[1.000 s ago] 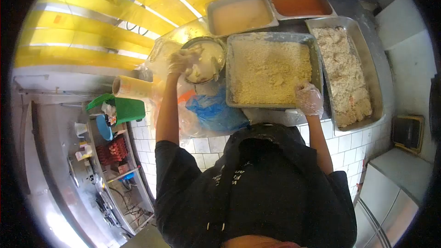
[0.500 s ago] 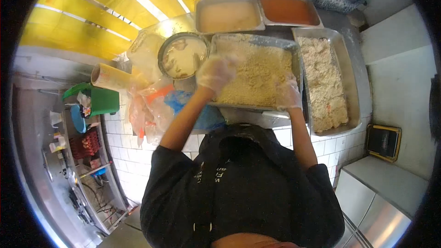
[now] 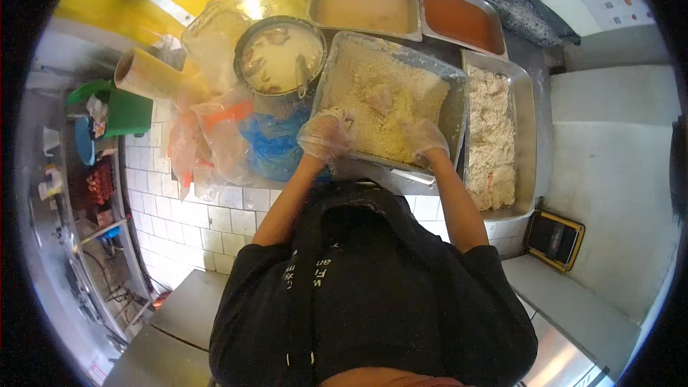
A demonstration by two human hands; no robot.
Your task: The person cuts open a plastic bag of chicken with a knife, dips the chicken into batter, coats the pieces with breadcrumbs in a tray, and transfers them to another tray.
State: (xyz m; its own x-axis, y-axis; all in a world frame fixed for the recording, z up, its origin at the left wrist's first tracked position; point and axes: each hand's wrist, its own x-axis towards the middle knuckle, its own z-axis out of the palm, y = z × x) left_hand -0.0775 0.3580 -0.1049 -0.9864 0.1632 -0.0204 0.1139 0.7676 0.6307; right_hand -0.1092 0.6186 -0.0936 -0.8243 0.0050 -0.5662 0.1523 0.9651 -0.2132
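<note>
Both my hands wear clear plastic gloves over a metal tray [image 3: 459, 111] of pale yellow crumbs [image 3: 365, 125]. A lumpy, crumb-covered piece [image 3: 380, 99] lies in the middle of the crumbs. My left hand [image 3: 326, 136] is at the tray's near-left rim with its fingers curled in; what they close on, if anything, is hidden. My right hand [image 3: 426, 143] reaches into the crumbs at the near right, fingers stretched and slightly blurred, their tips partly hidden. Left of the tray stands a round pot [image 3: 239, 75] of creamy liquid with pieces and a utensil handle [image 3: 301, 75] in it.
Behind the tray are a pan of pale liquid [image 3: 365, 7] and a pan of orange-red content [image 3: 462, 21]. Another long pan [image 3: 527, 136] at the right holds flaky coated food. Plastic bags [image 3: 215, 136], a blue bag [image 3: 269, 143] and a large roll [image 3: 147, 75] lie at the left.
My left hand has come down from the pot's side to the tray's near-left rim. My right hand has moved left into the crumbs. A coated piece now shows mid-tray; the view has turned slightly.
</note>
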